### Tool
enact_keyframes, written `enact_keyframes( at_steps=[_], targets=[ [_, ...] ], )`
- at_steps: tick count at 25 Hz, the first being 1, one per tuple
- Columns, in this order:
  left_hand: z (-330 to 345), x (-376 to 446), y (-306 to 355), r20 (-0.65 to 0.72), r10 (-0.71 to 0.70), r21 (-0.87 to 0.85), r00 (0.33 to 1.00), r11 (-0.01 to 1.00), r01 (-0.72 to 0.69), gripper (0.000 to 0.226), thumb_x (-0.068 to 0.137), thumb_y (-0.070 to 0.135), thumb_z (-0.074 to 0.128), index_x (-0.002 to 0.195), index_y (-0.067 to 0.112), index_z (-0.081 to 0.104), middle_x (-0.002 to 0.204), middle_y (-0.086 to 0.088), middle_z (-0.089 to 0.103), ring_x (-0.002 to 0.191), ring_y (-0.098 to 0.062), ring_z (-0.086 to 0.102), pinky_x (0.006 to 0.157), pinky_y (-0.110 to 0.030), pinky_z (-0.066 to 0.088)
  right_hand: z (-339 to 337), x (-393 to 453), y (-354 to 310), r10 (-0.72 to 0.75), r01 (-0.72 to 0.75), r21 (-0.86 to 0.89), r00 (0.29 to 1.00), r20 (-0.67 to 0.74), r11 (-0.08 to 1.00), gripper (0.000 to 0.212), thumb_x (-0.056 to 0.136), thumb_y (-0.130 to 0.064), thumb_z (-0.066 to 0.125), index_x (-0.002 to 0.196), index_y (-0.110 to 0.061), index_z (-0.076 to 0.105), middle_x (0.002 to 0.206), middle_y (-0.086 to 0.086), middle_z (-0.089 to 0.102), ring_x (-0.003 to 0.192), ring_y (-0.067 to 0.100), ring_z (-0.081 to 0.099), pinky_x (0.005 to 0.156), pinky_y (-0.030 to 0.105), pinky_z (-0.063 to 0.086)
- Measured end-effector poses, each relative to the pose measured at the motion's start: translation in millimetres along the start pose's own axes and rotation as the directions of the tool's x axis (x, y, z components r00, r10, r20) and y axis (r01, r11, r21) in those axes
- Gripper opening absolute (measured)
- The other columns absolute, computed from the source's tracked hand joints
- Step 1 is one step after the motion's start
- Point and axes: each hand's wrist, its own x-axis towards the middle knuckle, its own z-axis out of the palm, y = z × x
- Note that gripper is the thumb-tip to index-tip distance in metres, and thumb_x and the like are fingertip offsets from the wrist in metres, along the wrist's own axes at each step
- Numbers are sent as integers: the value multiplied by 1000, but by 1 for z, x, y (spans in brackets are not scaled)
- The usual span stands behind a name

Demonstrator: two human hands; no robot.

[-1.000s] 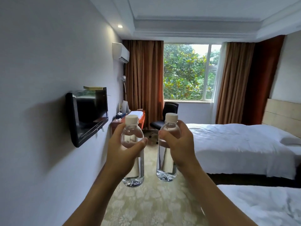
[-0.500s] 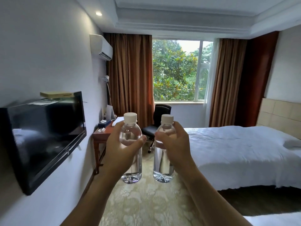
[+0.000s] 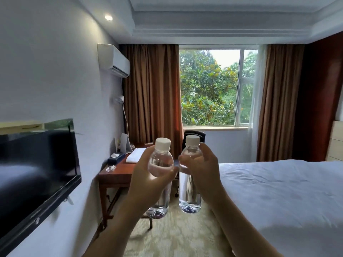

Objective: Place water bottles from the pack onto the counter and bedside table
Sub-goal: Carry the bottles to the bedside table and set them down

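Note:
I hold two clear water bottles with white caps upright in front of me, side by side and almost touching. My left hand point(image 3: 146, 180) is wrapped around the middle of the left bottle point(image 3: 161, 164). My right hand point(image 3: 201, 168) grips the upper part of the right bottle point(image 3: 189, 191). Both bottles hang in the air above the carpet. Behind them a red-brown wooden desk point(image 3: 115, 175) stands against the left wall. No pack and no bedside table are in view.
A black TV point(image 3: 35, 175) juts from the left wall at close range. On the desk lie a folded white towel point(image 3: 134, 154), a tissue box point(image 3: 116, 158) and a glass ashtray point(image 3: 111, 168). A black office chair point(image 3: 194, 134) stands behind. A white bed point(image 3: 278, 197) fills the right.
The view has moved forward along the left wall; the TV, desk and bed are closer and larger. Both hands keep the bottles in the same grip in front of me.

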Motion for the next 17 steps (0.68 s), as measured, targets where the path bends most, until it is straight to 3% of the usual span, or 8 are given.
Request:
enact_keyframes(
  at_steps=[5,11,14,17],
  targets=[
    [34,96,-87,-48,24,5,999,1000,-24,28,73,12,76,96,17,60,89,-6,66,77,-8,66,69,-20,55,-18,109,77,-6,6,-29,1000,6,1000,27,80,2,74,89,-19,61,65,-5,69,65,13,70,59,37,62],
    [87,206,-204,-9,87,-58,996,994,-87,36,70,25,81,99,19,60,88,5,70,72,-4,66,64,-15,51,-37,217,184,-15,12,-67,999,-39,998,26,70,-14,72,94,-10,63,71,8,69,69,25,70,65,48,63],
    [131,271,-268,66,136,-175,988,977,-123,37,70,13,83,98,10,58,81,14,70,65,2,65,59,-8,47,-66,277,234,-52,39,-138,994,-94,990,18,71,-15,72,84,-14,61,63,-3,66,64,15,66,62,40,62],
    [194,338,-313,188,121,-323,975,945,-55,45,69,15,86,100,0,57,77,11,71,61,2,67,56,-9,48,-113,332,255,-87,22,-254,965,-248,967,19,71,-20,75,86,-15,63,67,-4,66,66,15,66,62,32,60]
  ],
)
